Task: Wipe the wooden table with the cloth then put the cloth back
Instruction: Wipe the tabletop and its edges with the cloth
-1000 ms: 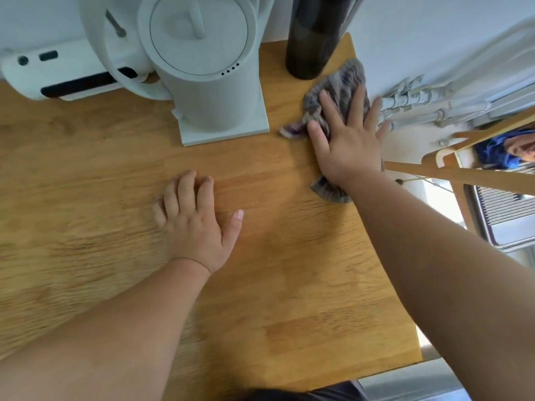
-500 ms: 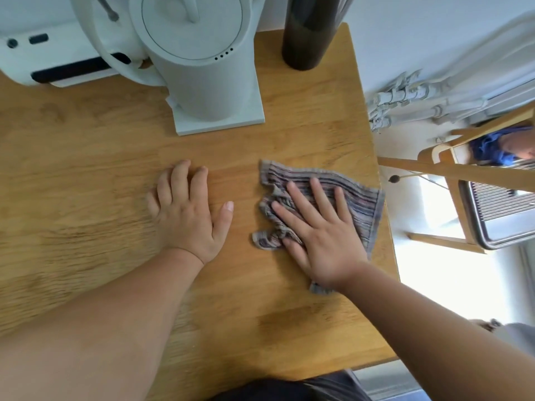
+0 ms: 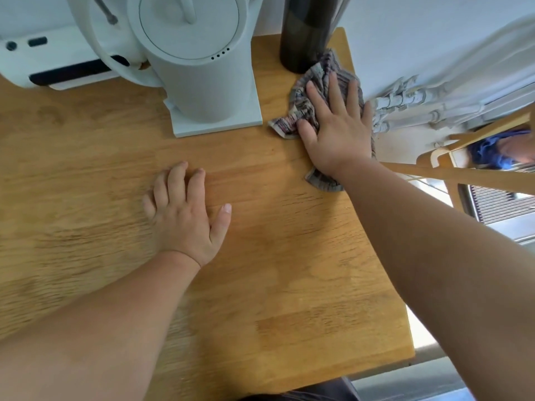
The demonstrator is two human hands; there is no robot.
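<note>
A grey striped cloth (image 3: 324,82) lies crumpled at the far right corner of the wooden table (image 3: 289,285), touching the foot of a dark bottle. My right hand (image 3: 335,128) presses flat on the cloth with fingers spread, covering most of it. My left hand (image 3: 185,215) rests palm down on the bare wood in the middle of the table, fingers slightly apart, holding nothing.
A white kettle on a square base (image 3: 197,68) stands at the back centre. A dark bottle (image 3: 307,30) is behind the cloth. A white device (image 3: 43,59) sits back left. Beyond the table's right edge are white pipes (image 3: 405,108) and a wooden chair (image 3: 463,169).
My right hand has pushed the cloth from the near middle of the table back to the far right corner by the bottle. My left hand has stayed in place.
</note>
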